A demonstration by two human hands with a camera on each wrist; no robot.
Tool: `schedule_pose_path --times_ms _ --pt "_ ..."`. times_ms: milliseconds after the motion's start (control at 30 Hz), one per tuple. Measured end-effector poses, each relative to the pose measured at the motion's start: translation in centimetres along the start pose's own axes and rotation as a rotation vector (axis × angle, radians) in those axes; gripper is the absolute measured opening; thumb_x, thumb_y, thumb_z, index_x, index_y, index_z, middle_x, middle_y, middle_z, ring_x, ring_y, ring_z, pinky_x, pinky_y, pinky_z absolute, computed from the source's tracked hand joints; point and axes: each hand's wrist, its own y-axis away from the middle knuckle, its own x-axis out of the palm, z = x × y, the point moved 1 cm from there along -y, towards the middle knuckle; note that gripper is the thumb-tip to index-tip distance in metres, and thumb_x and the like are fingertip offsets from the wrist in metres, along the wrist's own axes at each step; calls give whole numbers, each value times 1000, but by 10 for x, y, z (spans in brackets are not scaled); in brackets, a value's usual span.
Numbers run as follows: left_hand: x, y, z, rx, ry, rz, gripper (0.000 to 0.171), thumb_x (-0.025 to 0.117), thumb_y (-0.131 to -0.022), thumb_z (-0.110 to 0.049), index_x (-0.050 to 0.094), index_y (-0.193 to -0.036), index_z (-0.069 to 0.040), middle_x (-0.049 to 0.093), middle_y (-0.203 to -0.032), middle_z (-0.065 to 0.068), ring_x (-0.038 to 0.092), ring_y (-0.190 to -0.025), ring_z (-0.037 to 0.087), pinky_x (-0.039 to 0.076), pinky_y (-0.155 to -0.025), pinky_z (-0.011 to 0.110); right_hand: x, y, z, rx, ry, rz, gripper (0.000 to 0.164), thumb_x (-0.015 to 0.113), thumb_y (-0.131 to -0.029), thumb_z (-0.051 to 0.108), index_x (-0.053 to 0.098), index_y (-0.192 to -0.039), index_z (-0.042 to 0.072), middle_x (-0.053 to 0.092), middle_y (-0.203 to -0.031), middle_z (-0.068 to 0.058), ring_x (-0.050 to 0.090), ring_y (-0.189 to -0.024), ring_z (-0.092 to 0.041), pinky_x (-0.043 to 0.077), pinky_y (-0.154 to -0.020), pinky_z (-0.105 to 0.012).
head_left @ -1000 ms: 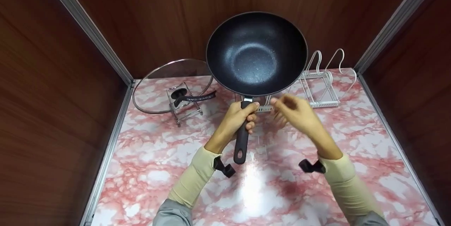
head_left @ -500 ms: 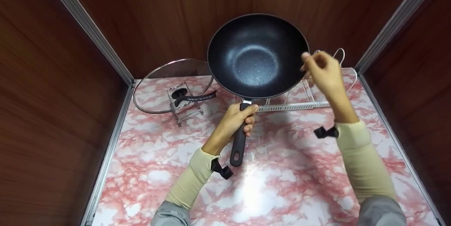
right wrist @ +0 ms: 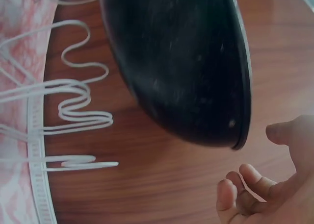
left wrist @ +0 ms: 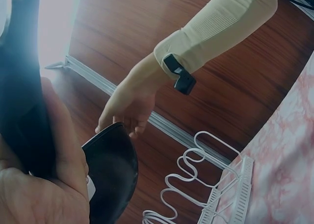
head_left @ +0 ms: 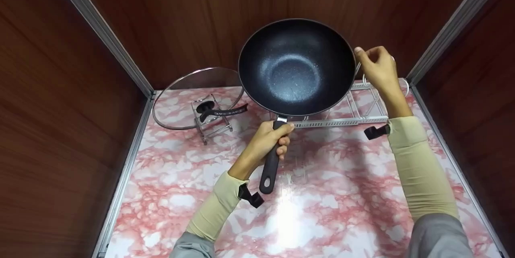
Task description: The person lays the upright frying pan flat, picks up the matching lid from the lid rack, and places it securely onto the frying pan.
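Head: holding pan (head_left: pixel 295 71) by handle (head_left: pixel 269 171) in left grip (head_left: pixel 265 140), with right grip (head_left: pixel 378 69) loosely spread, empty, just beside it; apparently positioning pan above rack (head_left: pixel 334 123) on counter (head_left: pixel 173 197) (lid (head_left: pixel 205 107) to left). Left wrist: clasping handle. Right wrist: not touching rim (right wrist: pixel 248 82); next, probably calls for pinching it, clearing rack's loops (right wrist: pixel 100 117).

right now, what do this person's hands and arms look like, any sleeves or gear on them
The left hand and right hand are ungloved. Pale yellow sleeves meet grey sleeves higher up; each wrist carries a small black mount.
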Motion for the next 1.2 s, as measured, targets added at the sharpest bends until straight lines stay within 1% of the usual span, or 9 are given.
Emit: schedule_pose_path --times_ms 167,233,367,467,633,767,933,1100,1200 --pt "-1 3 1 -18 -21 0 26 63 -105 -23 52 -86 -9 45 -60 -7 46 -40 3 47 -39 24 1 -8 -6 44 -29 96 54 58 -100 65 54 -112 13 56 -97 4 56 -64 2 47 -61 -17" --pt "-1 5 1 -24 -29 1 26 64 -105 -24 52 -87 -9 44 -60 -7 45 -40 3 47 -39 24 2 -9 -6 54 -38 136 60 56 -100 66 53 -118 10 56 -99 3 58 -64 2 48 -61 -16" --pt "-1 7 1 -28 -35 5 25 65 -104 -25 53 -89 -9 44 -61 -7 45 -40 3 46 -39 24 3 -14 -3 66 -39 212 79 53 -100 70 51 -137 0 55 -104 1 59 -75 -1 50 -67 -15" --pt "-2 8 2 -29 -40 5 24 65 -104 -25 54 -90 -9 44 -61 -7 45 -40 3 46 -39 24 5 -19 -2 88 -31 265 91 50 -100 72 47 -149 -4 55 -112 -4 57 -86 -6 52 -70 -14" --pt "-3 10 2 -32 -49 10 25 65 -104 -26 54 -91 -9 44 -62 -6 46 -40 3 47 -39 23 7 -28 -4 123 -4 320 99 46 -99 76 41 -156 -5 54 -122 -10 55 -94 -11 51 -76 -20" --pt "-3 11 2 -34 -49 21 24 65 -104 -26 54 -91 -9 44 -62 -6 46 -41 3 47 -40 22 9 -32 -4 139 -26 358 101 48 -99 76 40 -157 -5 55 -122 -9 55 -99 -12 50 -82 -22" --pt "-4 10 3 -30 -55 29 25 65 -104 -25 54 -88 -9 44 -62 -6 47 -41 3 47 -39 22 12 -34 -3 149 -39 407 96 53 -99 72 44 -155 -5 57 -131 -14 59 -103 -13 53 -78 -20" --pt "-5 10 5 -40 -57 25 25 65 -104 -26 54 -88 -10 44 -61 -6 46 -41 3 47 -39 22 17 -33 -3 156 -23 444 89 54 -103 62 36 -161 -3 49 -154 -25 58 -123 -24 53 -98 -29" --pt "-6 10 6 -49 -52 21 25 65 -104 -26 53 -88 -10 44 -61 -6 46 -41 3 47 -39 23 20 -33 -4 141 -18 458 83 54 -106 54 33 -163 -2 51 -154 -25 62 -119 -20 53 -99 -28"
